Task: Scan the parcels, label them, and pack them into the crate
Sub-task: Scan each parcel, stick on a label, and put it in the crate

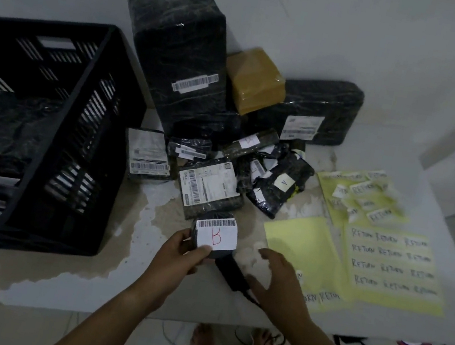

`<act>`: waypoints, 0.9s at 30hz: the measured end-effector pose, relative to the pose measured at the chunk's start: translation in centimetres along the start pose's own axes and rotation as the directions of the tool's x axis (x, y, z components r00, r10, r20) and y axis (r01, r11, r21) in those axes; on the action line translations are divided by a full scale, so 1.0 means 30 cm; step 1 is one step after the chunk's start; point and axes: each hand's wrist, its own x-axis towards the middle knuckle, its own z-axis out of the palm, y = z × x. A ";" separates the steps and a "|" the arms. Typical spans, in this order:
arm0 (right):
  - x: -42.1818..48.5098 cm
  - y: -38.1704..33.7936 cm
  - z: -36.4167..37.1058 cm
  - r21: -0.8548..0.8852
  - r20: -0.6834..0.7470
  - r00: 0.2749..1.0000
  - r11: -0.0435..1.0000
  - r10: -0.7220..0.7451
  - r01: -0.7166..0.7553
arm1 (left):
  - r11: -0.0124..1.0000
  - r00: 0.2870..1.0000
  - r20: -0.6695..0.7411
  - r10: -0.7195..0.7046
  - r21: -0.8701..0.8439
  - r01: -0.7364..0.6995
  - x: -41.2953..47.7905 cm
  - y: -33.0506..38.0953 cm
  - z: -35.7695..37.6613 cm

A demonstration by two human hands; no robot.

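The parcel (216,234) marked B was held right of the crate (81,193), its lower edge pinched by the fingers (180,237) of the left hand (181,253); the right hand (274,273) was spread wide, empty.

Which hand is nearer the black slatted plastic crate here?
Left. The left hand, pinching a small black parcel with a red B label, sits just right of the black plastic crate; the right hand hovers open farther right, beside the blank yellow sheet.

small black parcel (213,238) (white label, red "b") beside black crate (47,124).
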 end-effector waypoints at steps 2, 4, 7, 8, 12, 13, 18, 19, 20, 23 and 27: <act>-0.014 0.076 -0.075 -0.056 -0.072 0.997 0.998 0.005 -0.009 | 1.000 1.000 0.015 -0.015 0.003 0.015 -0.006 -0.013 0.025; -0.018 0.159 -0.131 -0.116 -0.096 0.995 0.992 0.040 -0.051 | 0.999 0.999 0.019 -0.033 -0.002 0.033 -0.014 -0.028 0.050; -0.007 0.250 -0.174 -0.188 -0.054 0.995 0.978 0.084 -0.093 | 0.999 0.999 0.020 -0.044 -0.001 0.044 -0.026 -0.036 0.096; -0.003 0.269 -0.181 -0.207 -0.033 0.996 0.974 0.085 -0.090 | 0.999 0.999 0.022 -0.046 0.002 0.046 -0.028 -0.036 0.113; 0.010 0.306 -0.198 -0.236 0.051 0.997 0.971 0.052 -0.039 | 0.998 0.998 0.031 -0.056 0.007 0.056 -0.040 -0.044 0.182; 0.016 0.307 -0.201 -0.243 0.075 0.996 0.970 0.043 -0.024 | 0.998 0.998 0.026 -0.059 0.001 0.059 -0.041 -0.047 0.199; 0.034 0.321 -0.218 -0.314 0.210 0.978 0.947 0.004 0.064 | 0.998 0.998 -0.020 -0.056 -0.043 0.055 -0.059 -0.056 0.277; 0.037 0.328 -0.225 -0.327 0.227 0.974 0.942 0.000 0.076 | 0.997 0.998 -0.032 -0.054 -0.053 0.052 -0.062 -0.059 0.293; 0.043 0.333 -0.234 -0.337 0.241 0.971 0.937 -0.004 0.087 | 0.997 0.998 -0.044 -0.052 -0.065 0.049 -0.065 -0.060 0.307; 0.074 0.334 -0.268 -0.343 0.261 0.965 0.933 -0.019 0.111 | 0.994 0.996 -0.076 -0.052 -0.102 0.044 -0.064 -0.060 0.342; 0.091 0.340 -0.291 -0.325 0.259 0.965 0.939 -0.028 0.114 | 0.991 0.991 -0.117 -0.064 -0.126 0.049 -0.064 -0.078 0.378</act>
